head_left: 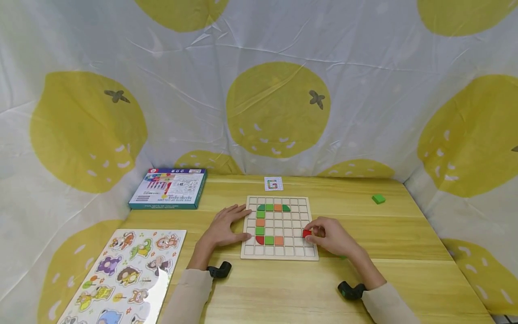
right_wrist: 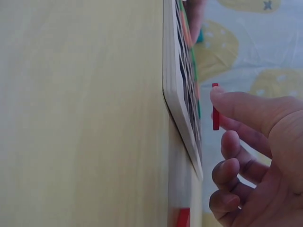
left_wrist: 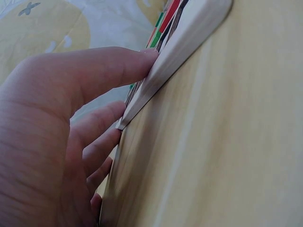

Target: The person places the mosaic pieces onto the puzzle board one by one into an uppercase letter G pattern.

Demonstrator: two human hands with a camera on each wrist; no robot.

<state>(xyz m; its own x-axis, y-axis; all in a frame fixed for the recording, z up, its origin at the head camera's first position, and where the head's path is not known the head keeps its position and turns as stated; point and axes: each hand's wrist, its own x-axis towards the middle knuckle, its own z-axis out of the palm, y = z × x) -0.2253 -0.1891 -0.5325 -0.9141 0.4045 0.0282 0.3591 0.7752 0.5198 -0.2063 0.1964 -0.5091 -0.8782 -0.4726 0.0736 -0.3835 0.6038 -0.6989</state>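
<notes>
A wooden grid board [head_left: 283, 230] lies on the table with green, orange and red tiles forming a partial outline along its top, left and lower rows. My left hand [head_left: 226, 226] rests at the board's left edge, its fingers spread; in the left wrist view the thumb [left_wrist: 118, 68] touches the board's side. Between thumb and index finger, my right hand [head_left: 333, 236] pinches a thin red tile [right_wrist: 216, 118]. That tile is held above the right part of the board, apart from it in the right wrist view.
Behind the board lies a small pattern card [head_left: 274, 183] showing a G-like shape. A green tile [head_left: 378, 198] sits at the back right, and another red piece [right_wrist: 183, 217] is near the right hand. At left are a boxed set [head_left: 167, 189] and an animal puzzle board [head_left: 151, 243].
</notes>
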